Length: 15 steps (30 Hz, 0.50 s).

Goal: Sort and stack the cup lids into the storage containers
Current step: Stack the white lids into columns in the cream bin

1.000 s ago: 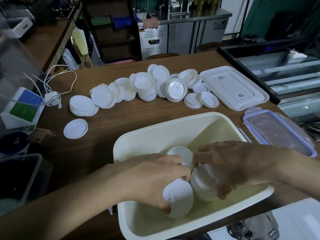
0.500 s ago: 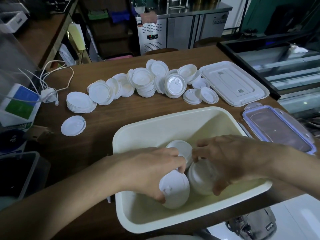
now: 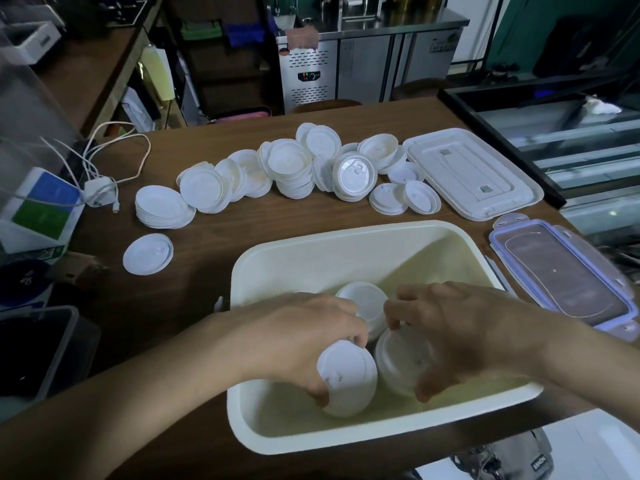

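A cream storage container [image 3: 349, 244] sits on the wooden table in front of me. Inside it my left hand [image 3: 298, 341] grips a stack of white cup lids [image 3: 348, 379] lying on its side. My right hand [image 3: 457, 334] grips a second stack of lids [image 3: 398, 358] beside it. A third lid stack [image 3: 363, 299] lies behind them in the container, partly hidden by my fingers. Several loose lids and lid stacks [image 3: 291, 168] lie in a row across the table beyond the container. A single lid [image 3: 148, 253] lies apart at the left.
A white container cover [image 3: 474, 171] lies at the back right. A clear cover with purple clips [image 3: 561, 275] lies right of the container. A white charger and cable [image 3: 100, 192] and a blue-green box [image 3: 41, 209] are at the left, a dark bin [image 3: 41, 351] below them.
Both hands have stayed in the container on their lid stacks, shifting only slightly. The camera view has moved a little.
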Available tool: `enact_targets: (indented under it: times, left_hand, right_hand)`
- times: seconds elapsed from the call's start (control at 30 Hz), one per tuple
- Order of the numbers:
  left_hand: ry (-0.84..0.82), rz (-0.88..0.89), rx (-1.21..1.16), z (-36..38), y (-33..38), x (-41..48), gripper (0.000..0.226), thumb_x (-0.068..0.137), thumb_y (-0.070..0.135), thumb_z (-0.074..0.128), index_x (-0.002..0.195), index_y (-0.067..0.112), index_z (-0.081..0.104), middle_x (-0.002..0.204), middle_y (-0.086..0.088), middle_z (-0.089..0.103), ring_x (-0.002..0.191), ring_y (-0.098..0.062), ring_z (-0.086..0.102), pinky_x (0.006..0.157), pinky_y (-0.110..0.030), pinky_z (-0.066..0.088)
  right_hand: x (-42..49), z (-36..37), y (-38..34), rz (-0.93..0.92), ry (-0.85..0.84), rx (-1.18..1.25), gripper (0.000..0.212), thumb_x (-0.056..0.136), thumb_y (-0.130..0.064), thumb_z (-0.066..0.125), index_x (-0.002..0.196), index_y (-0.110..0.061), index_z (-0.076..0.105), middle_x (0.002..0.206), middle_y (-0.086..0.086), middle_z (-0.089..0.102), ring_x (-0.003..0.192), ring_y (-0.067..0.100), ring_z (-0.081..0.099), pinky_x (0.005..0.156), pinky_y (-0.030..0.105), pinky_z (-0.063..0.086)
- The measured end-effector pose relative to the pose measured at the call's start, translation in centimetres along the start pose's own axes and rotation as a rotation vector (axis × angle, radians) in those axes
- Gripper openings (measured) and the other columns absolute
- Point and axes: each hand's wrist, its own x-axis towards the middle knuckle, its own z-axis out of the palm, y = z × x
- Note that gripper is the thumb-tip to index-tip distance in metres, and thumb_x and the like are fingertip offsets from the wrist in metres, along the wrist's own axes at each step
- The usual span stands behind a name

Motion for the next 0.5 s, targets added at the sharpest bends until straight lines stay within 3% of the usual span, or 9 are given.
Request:
enact_targets:
  times: [0.17,0.33,0.5]
  left_hand:
    - [-0.002,-0.021,0.001,-0.7,-1.1,-0.7,0.054,0.071,0.046,0.089,0.116,0.039,0.059,0.111,0.02,0.053,0.097,-0.003,0.047,0.078,-0.022,0.045]
    - [0.01,-0.054,0.087,0.0,-0.5,-0.9,0.057,0.069,0.048,0.089,0.114,0.041,0.055,0.11,0.019,0.052,0.099,-0.008,0.049,0.085,-0.038,0.05]
    - [0.006,-0.079,0.147,-0.2,0.3,-1.2,0.059,0.073,0.049,0.087,0.12,0.036,0.054,0.112,0.014,0.051,0.101,-0.014,0.052,0.083,-0.039,0.051]
  right_hand:
    - [0.6,0.1,-1.0,0.005,0.047,0.013,0.074,0.068,-0.072,0.078,0.126,-0.041,0.045,0.112,-0.019,0.045,0.094,0.012,0.049,0.069,0.028,0.04]
    - [1.2,-0.2,-1.3,0.018,0.033,0.038,0.076,0.063,-0.07,0.083,0.122,-0.039,0.047,0.107,-0.019,0.043,0.092,0.013,0.051,0.068,0.028,0.039]
    - [1.2,-0.2,-1.3,0.006,0.034,0.042,0.075,0.064,-0.071,0.083,0.12,-0.04,0.045,0.102,-0.02,0.039,0.09,0.011,0.049,0.066,0.024,0.037]
